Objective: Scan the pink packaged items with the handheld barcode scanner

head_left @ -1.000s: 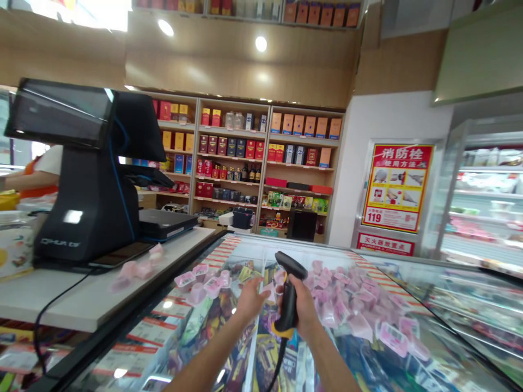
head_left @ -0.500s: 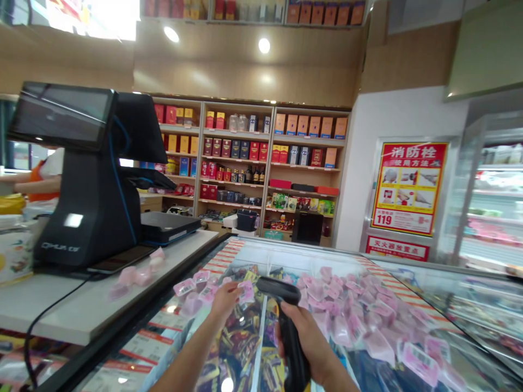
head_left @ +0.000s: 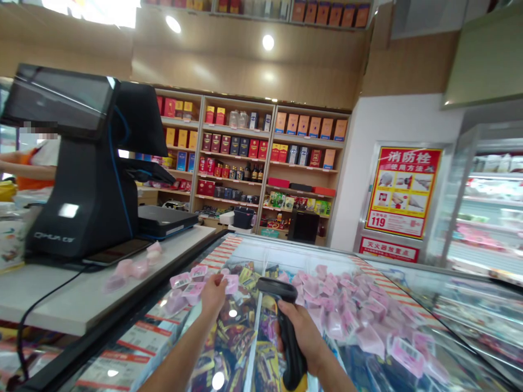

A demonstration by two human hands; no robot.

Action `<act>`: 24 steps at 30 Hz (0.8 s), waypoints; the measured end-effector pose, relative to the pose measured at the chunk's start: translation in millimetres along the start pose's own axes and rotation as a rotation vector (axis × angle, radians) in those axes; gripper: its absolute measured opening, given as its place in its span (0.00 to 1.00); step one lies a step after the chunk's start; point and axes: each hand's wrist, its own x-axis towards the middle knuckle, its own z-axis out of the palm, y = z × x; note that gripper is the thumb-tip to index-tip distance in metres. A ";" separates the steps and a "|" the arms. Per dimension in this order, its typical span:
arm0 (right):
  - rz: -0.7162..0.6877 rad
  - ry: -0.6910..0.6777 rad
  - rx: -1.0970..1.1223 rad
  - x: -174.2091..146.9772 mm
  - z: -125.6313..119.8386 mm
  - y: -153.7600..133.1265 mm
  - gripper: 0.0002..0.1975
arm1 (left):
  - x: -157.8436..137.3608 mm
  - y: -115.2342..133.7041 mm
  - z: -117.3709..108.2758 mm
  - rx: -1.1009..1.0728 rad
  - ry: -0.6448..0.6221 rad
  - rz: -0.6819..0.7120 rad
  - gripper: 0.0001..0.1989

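My right hand [head_left: 302,329] is wrapped round the handle of a black barcode scanner [head_left: 291,345], its head tilted toward the left. My left hand [head_left: 213,296] pinches a small pink plastic cup [head_left: 231,284] with a pale label, held left of the scanner's head. Close by the left hand, several similar pink cups [head_left: 180,281] lie on the glass freezer top [head_left: 258,251]. A larger heap of pink cups [head_left: 351,305] spreads over the glass to the right of the scanner. Wrapped goods show through the glass below.
A black point-of-sale machine [head_left: 87,179] stands on the white counter [head_left: 61,305] at left, near a few pink cups [head_left: 139,268] and a black cable [head_left: 49,296]. Behind it is a person in orange [head_left: 35,166]. Stocked shelves [head_left: 232,158] line the back; a fire-hydrant sign [head_left: 402,190] hangs right.
My left hand has moved left with the pink cup, away from the scanner's head and nearer the small left group. The scanner stays in my right hand; the view has shifted slightly.
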 end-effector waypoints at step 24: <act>-0.054 0.241 0.172 1.6 -88.3 -22.1 0.17 | -3.4 45.5 45.9 0.371 -0.146 0.397 0.18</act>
